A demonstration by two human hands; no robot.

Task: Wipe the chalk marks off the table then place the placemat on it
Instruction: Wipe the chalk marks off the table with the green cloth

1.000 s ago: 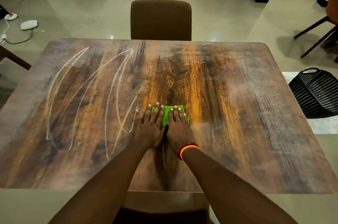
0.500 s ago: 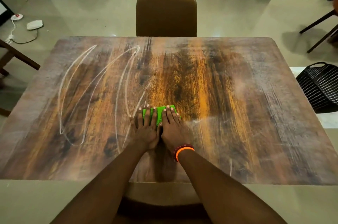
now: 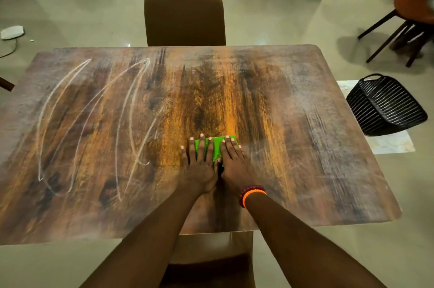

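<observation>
Two flat hands, left hand [image 3: 199,165] and right hand [image 3: 233,165], press green cloth [image 3: 217,148] on woodgrain table [image 3: 305,146]

The table [image 3: 293,123] is a rectangular top with rounded corners and a dark, orange-streaked wood-grain finish. White chalk marks [image 3: 94,123] loop in long, narrow, slanted ovals across its left half; the right half shows only faint pale smears. A small bright green cloth [image 3: 217,149] lies flat on the table near the middle of the near side, just right of the last chalk stroke, partly covered by two flat hands.
</observation>
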